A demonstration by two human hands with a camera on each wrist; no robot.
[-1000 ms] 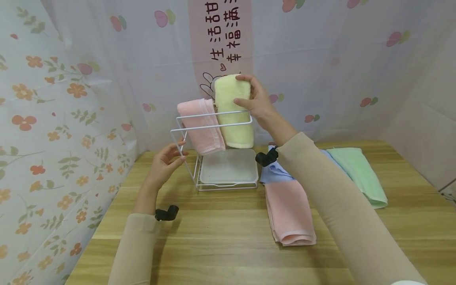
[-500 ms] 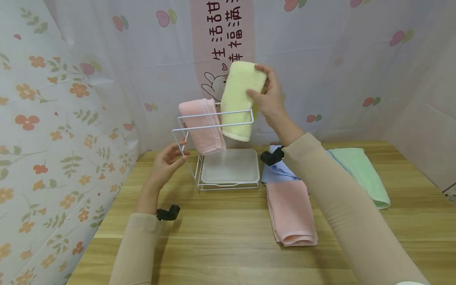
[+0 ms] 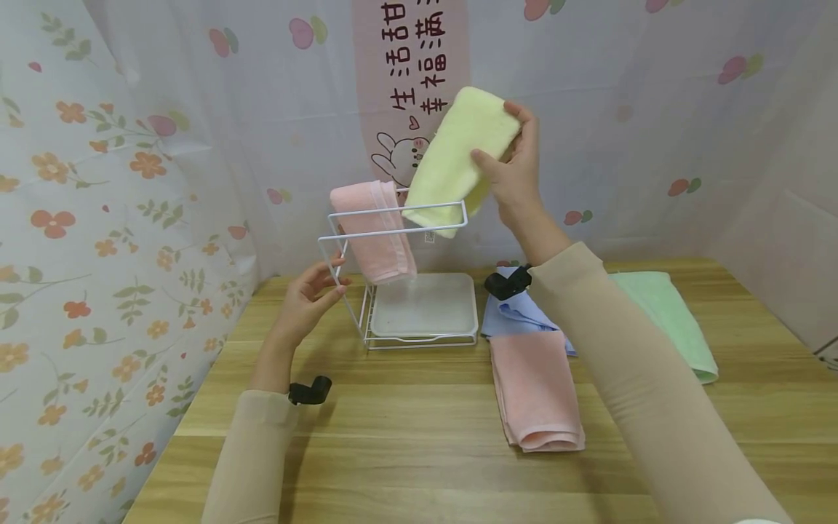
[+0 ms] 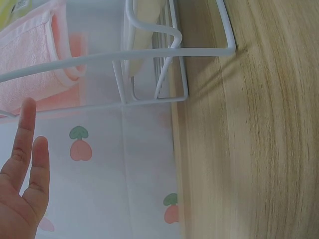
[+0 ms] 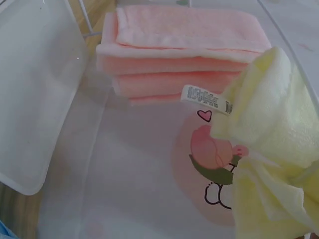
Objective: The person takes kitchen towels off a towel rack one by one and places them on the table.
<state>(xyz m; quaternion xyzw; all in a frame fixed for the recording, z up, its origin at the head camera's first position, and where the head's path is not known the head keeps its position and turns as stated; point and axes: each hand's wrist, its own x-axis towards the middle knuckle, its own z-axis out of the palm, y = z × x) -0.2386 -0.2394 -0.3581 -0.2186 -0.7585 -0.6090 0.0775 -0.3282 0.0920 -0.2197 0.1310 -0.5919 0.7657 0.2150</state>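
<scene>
A white wire rack (image 3: 393,233) with a pale tray (image 3: 425,304) in its base stands on the table. My left hand (image 3: 309,292) holds the rack's left side post between thumb and fingers; in the left wrist view two of its fingers (image 4: 25,132) stretch out near the wire. My right hand (image 3: 521,167) grips a folded yellow towel (image 3: 466,142) by its upper right edge, tilted above the rack's right side. The towel's lower end overlaps the top wires, and a white label (image 5: 204,97) hangs from it. Left of it, a folded pink towel (image 3: 374,240) hangs over the rack.
Right of the rack another folded pink towel (image 3: 538,389) lies on the wooden table (image 3: 393,451), partly over a blue towel (image 3: 513,309). Farther right lies a green towel (image 3: 674,320), partly hidden by my right sleeve. A printed curtain (image 3: 589,109) hangs behind.
My right hand has lifted the yellow towel up and to the right, and the towel has tilted over, its lower end rising toward the top wires. The left hand stays on the rack.
</scene>
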